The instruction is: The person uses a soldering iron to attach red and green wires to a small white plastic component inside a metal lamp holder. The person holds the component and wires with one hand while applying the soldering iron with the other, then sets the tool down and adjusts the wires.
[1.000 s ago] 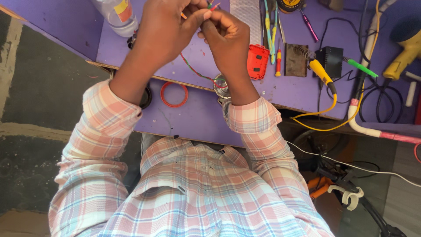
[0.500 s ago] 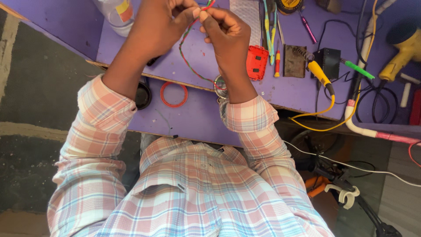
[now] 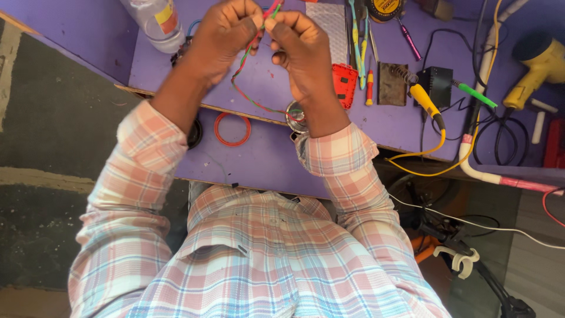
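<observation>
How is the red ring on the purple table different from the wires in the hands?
The red ring lies flat on the purple table, untouched; the wires are pinched between the left hand and right hand and hang in a loose loop above it. The red ring is a closed, neat circle; the wires are long, bendy strands. The red ring is one colour; the wires are red and green. Both are thin and curved.

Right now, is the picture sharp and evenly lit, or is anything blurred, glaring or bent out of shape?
Head view: bright, even daylight on the purple workbench, with soft shadows and no strong glare; the left hand and right hand pinching the red and green wires are fairly sharp; the wide lens stretches the plaid shirt at the frame's bottom.
</observation>
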